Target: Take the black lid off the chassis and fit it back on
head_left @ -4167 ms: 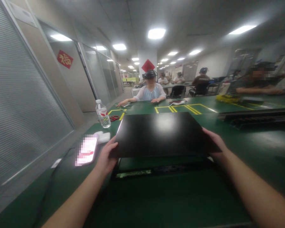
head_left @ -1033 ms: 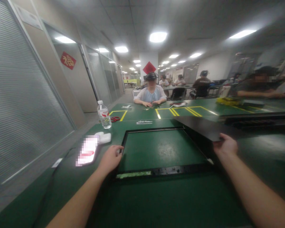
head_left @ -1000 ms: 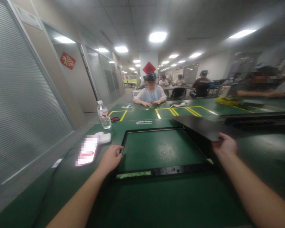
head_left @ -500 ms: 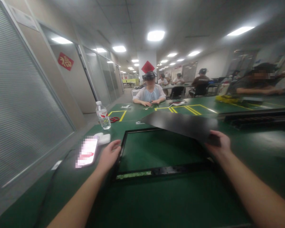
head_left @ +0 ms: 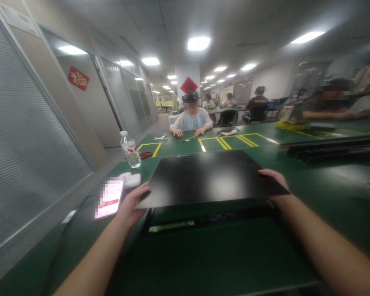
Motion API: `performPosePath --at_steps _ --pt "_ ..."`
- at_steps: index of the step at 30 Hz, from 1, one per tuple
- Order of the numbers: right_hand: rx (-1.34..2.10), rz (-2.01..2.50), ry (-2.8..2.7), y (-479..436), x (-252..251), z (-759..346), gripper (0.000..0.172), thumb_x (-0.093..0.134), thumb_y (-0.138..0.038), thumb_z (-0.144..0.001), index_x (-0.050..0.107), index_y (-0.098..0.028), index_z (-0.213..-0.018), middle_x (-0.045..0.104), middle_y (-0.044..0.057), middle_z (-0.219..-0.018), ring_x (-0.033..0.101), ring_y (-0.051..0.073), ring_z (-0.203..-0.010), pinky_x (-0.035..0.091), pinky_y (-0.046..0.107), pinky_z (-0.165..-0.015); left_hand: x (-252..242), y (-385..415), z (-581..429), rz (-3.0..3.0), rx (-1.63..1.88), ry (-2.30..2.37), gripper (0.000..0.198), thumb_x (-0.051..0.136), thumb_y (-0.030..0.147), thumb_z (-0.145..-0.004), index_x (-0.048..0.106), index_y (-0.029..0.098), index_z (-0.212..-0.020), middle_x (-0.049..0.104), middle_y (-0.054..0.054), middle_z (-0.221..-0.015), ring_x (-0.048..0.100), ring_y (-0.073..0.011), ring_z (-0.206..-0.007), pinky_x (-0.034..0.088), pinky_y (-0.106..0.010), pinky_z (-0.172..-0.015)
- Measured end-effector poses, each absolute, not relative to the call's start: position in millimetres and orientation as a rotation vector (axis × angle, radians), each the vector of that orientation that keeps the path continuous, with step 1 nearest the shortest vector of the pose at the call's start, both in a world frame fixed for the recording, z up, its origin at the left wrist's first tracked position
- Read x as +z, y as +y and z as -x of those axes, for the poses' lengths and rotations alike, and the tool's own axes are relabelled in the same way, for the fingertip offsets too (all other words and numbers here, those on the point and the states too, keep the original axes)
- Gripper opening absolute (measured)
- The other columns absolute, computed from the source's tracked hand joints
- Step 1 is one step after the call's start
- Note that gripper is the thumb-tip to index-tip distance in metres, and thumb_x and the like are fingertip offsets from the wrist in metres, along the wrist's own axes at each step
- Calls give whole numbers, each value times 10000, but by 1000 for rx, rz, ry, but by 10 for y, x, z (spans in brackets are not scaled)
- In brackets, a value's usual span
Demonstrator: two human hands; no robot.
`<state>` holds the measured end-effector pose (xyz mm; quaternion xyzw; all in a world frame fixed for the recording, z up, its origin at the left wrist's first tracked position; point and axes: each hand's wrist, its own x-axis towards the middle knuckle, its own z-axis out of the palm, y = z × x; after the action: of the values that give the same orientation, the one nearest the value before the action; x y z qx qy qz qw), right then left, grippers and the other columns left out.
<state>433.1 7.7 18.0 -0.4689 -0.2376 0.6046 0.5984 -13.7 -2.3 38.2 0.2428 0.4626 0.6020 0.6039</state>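
Between my two hands is a thin, flat black sheet [head_left: 200, 176], glossy with light spots reflected on it. My left hand [head_left: 134, 203] is closed on its left edge, thumb below and fingers on top. On the right edge, my right hand [head_left: 274, 183] grips the sheet, its palm and some fingers hidden beneath. Under the sheet, a black rectangular frame [head_left: 225, 218] lies on the green table [head_left: 222, 259]. Only its near bar shows well, with a green circuit strip [head_left: 172, 226] along the left part. The sheet covers most of the rest.
Left of my left hand lie a lit phone [head_left: 111, 199] and a white case [head_left: 132, 179]. A water bottle [head_left: 131, 150] and red-handled scissors [head_left: 146, 155] stand beyond. Black bars [head_left: 329, 149] lie at right. A person [head_left: 191, 119] sits opposite.
My left hand has left the frame's side and taken hold of the sheet's left edge. The sheet has swung from tilted at the right to nearly level over the frame.
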Motion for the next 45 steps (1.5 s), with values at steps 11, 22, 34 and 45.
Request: performPosePath --at_steps 11,22,34,45 --pt "1569 1242 -735 66 165 -4208 333 580 -99 -733 693 -161 -1040 764 82 -863 723 222 -729 586 330 -669 464 -47 189 -668 1501 984 210 635 71 -682 710 135 -867 754 -71 -814 691 -180 -637 572 -251 -604" --pt "1123 1471 -761 121 166 -4184 243 598 -99 -765 605 -152 -1002 719 96 -698 682 191 -567 530 273 -521 422 -27 193 -752 1524 1000 295 687 123 -623 737 138 -914 764 -51 -815 686 -172 -658 546 -231 -587" --pt "852 1599 -830 213 15 -4320 175 655 -137 -684 634 -168 -855 691 54 -610 506 97 -426 297 181 -384 259 -10 105 -718 1507 1010 429 725 90 -635 741 125 -1062 783 -58 -863 712 -175 -707 559 -225 -613" --pt "677 1732 -946 301 -164 -4473 147 639 -220 -688 619 -201 -832 700 48 -618 652 178 -620 436 249 -524 148 2 28 -726 1418 1067 484 732 97 -668 720 119 -1151 788 -95 -907 737 -207 -774 566 -239 -625"
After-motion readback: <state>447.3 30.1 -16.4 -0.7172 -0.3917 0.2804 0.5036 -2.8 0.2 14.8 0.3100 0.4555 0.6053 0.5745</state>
